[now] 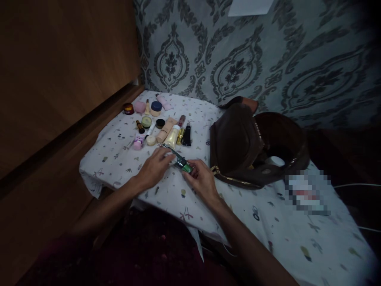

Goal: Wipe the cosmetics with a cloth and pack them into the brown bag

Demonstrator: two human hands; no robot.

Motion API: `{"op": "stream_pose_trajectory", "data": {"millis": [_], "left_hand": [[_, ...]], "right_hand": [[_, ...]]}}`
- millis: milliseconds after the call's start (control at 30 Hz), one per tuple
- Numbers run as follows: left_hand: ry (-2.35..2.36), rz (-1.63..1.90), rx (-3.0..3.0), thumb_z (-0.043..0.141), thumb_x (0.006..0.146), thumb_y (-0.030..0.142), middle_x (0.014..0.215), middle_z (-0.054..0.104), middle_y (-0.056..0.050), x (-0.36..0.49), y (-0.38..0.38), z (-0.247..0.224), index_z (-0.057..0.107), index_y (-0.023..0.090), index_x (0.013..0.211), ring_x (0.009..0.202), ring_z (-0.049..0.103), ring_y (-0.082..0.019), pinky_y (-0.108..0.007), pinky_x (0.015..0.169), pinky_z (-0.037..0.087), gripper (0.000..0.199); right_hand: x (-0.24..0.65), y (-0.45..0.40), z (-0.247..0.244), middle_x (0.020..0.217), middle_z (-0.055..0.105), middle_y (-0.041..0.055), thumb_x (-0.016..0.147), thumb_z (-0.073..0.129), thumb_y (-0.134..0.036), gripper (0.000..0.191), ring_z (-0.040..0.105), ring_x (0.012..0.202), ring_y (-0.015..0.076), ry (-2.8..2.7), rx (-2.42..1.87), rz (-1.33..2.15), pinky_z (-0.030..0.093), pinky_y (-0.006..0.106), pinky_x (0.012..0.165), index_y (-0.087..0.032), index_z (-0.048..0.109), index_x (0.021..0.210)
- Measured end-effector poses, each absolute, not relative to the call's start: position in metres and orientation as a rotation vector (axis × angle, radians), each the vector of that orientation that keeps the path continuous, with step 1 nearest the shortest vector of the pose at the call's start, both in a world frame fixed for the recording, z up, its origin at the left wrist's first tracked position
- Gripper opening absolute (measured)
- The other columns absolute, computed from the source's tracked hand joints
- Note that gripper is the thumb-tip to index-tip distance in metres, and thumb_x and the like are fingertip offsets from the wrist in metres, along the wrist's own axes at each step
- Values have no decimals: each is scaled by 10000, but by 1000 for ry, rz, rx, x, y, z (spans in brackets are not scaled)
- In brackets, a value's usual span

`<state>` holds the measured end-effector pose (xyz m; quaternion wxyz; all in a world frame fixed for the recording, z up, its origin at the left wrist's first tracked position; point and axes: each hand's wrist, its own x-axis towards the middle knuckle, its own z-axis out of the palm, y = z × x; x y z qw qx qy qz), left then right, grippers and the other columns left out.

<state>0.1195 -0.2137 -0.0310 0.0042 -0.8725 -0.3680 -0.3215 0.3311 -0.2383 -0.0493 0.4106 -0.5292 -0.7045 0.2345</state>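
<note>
From the head view, both hands meet over the near part of the patterned cloth (125,159), and between them sits a slim dark item with a green end (181,162). Look at the line of it: the long axis runs slantwise, the dark end pointing up and left, away from the person, the green end pointing down and right, towards the right palm. Just beyond that far end lies the group of cosmetics, with the pale yellow tube (172,137) nearby and the black tube (187,136) to its right.

Here's the left hand (155,166), coming in from the lower left, forearm angled up, back of the hand uppermost, fingers curled over to the item's dark stretch; exactly how firmly they press, I cannot tell. And the right hand (203,180)! It reaches in from the lower right, forearm on the opposite slant, wrist low, thumb and fingers pinching the item around its green end. The two forearms converge on it from either side.

Right of that hand stands the brown bag (235,139), its gold zip (238,182) near the knuckles, the bag and hand apart.
</note>
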Motion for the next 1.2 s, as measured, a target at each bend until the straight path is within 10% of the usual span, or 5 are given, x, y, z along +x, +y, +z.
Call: {"op": "stream_pose_trajectory", "data": {"millis": [767,1200], "left_hand": [[-1005,-977,-2839,386,932,61,1250,558,-113,149,-241,-35,553,194,1227,1194,513,-237,-417,977,519,364],[-1923,-1791,-2714,530,903,320,1118,674,-88,105,-179,-36,651,161,1127,1076,607,-230,-408,985,479,300]], "right_hand": [[333,-235,-48,492,557,-42,856,560,-561,431,445,381,123,-1362,-1271,1244,342,241,400,-186,623,1058],[337,-234,-50,567,579,-31,755,705,-518,515,500,471,120,-1292,-1259,1356,402,244,457,-150,666,1112]]}}
